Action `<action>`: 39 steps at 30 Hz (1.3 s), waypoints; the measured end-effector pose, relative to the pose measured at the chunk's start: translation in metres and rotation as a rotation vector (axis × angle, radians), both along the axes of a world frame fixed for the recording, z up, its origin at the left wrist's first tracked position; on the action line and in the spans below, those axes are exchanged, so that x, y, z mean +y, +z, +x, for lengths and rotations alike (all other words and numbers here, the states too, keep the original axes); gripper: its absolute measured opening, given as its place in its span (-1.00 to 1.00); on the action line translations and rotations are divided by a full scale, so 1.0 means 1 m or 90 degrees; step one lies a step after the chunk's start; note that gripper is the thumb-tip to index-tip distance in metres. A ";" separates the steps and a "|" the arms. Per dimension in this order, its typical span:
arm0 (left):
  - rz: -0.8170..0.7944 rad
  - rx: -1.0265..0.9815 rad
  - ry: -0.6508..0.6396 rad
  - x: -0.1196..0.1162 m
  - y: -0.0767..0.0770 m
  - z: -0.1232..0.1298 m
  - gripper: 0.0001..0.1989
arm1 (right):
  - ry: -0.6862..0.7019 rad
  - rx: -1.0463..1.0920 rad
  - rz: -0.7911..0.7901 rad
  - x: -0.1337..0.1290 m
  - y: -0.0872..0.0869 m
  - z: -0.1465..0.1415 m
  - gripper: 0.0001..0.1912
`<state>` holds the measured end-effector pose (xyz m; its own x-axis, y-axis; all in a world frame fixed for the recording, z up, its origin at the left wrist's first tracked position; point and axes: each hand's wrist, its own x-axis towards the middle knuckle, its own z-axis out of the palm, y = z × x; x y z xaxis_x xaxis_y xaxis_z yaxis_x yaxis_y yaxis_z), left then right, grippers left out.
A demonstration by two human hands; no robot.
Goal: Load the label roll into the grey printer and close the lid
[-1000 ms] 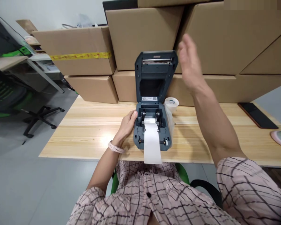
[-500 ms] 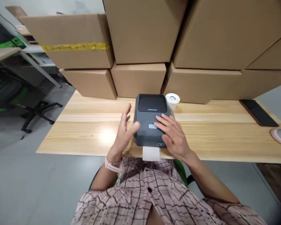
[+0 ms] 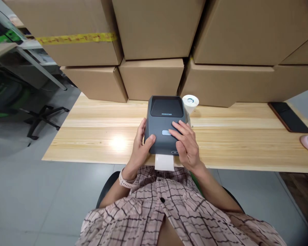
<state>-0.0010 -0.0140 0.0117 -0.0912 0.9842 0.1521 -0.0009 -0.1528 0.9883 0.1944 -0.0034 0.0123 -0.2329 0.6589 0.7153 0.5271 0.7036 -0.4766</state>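
One dark printer (image 3: 159,124), closed up, sits on the wooden table (image 3: 102,133) near the front edge, one paper strip (image 3: 164,162) poking out, insides hidden! On it, the left hand (image 3: 140,147), thumb and fingers apart, lies along its side; the right hand (image 3: 188,147), fingers loosely spread, rests on top! Behind stand at least six cardboard boxes (image 3: 151,78), contents out of sight, with one white roll (image 3: 191,101) just beside the printer

grey-blue printer (image 3: 162,124), white paper (image 3: 164,162); checked shirt (image 3: 146,218)
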 end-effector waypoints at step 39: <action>0.020 0.050 0.140 0.009 0.022 -0.045 -0.65 | 0.039 -0.069 0.081 0.019 0.045 0.024 -0.37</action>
<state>-0.0459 -0.0048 0.0339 -0.2899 0.9364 0.1975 0.1127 -0.1716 0.9787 0.2186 0.0151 0.0576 -0.3503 0.5464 0.7608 0.5245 0.7874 -0.3240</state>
